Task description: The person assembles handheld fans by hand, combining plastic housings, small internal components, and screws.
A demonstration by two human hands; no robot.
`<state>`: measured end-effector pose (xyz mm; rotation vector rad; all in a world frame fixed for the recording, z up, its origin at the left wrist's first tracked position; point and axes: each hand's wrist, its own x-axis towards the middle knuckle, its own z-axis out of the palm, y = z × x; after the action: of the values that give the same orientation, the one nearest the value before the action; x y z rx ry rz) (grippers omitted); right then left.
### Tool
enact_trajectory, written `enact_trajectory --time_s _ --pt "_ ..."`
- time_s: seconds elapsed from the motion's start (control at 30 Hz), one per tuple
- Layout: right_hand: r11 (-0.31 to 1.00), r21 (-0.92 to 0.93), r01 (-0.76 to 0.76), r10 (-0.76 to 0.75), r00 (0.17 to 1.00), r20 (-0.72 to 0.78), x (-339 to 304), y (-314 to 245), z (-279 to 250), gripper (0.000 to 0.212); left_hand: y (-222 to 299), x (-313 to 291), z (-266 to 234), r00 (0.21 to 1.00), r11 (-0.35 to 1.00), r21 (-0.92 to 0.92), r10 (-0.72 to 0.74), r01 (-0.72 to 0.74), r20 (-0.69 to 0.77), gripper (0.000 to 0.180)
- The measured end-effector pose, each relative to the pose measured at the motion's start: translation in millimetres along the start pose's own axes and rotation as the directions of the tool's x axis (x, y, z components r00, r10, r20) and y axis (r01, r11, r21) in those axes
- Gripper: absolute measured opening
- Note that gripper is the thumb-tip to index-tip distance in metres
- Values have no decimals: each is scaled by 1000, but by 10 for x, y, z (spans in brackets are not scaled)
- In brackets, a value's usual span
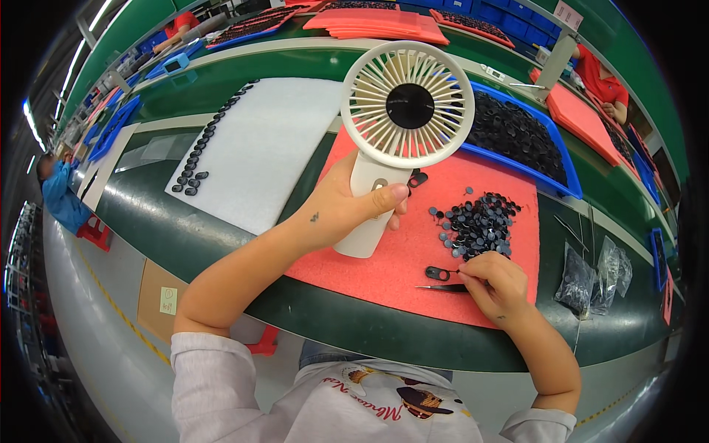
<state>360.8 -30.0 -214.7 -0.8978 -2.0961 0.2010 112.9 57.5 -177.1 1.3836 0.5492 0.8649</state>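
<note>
My left hand [353, 203] is wrapped round the handle of a white handheld fan [362, 177], its thumb on the front near the button. The fan stands upright, its round grille hiding part of the view behind. My right hand [499, 284] is low over the pink foam mat [354, 284], fingertips pinched together; what is between them is too small to make out. Beside those fingertips lies a black oval part [437, 273]. Dark pointed tweezers [442, 288] reach under the right hand. A heap of small dark discs [484, 227] lies just beyond it.
A white foam sheet [288, 122] carries a row of black oval parts [199, 148] along its left edge. A blue tray [565, 166] holds many black pieces. Plastic bags [576, 280] lie at right. Red-clad people [594, 77] sit across the bench.
</note>
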Motion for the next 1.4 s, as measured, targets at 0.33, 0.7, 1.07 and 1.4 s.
enact_trajectory --time_s 0.33,0.7,1.07,1.4 --pt "1000 2 23 -23 1000 -4 -9 8 1 15 -60 26 -37 998 990 -136 -47 42 -31 45" --pt "1000 5 7 -7 1000 21 8 -20 -10 14 -16 32 -51 999 967 -250 -39 41 15 24" --pt "1000 8 4 -4 1000 30 -4 -3 -6 15 -29 35 -55 999 978 -203 -44 39 -22 22" --pt "1000 10 10 -10 1000 22 6 7 4 16 -13 42 -53 996 978 -197 -77 65 -50 22"
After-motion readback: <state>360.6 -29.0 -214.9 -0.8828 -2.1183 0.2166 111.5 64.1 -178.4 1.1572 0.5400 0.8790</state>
